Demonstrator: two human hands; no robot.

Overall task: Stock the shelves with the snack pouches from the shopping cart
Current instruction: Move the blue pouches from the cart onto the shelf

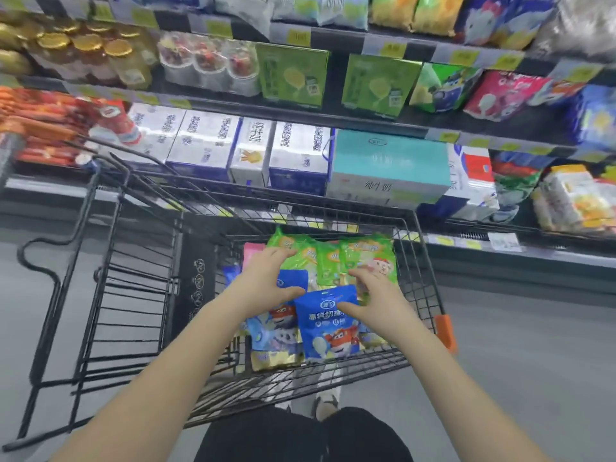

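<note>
The white milk carton case (253, 151) on the lower shelf carries "纯牛奶" in dark vertical characters. The teal-topped white box (390, 168) beside the row shows "纯牛奶" on its front face. White characters on the blue snack pouch (328, 325) and the yellow shelf-edge price tags (298, 36) are too blurred to read.

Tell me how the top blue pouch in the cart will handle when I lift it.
The blue pouch looks like thin glossy film, so it is probably floppy and slightly slippery. It rests propped on other pouches, so it is likely light. Gripped by one corner, it may sag.
</note>
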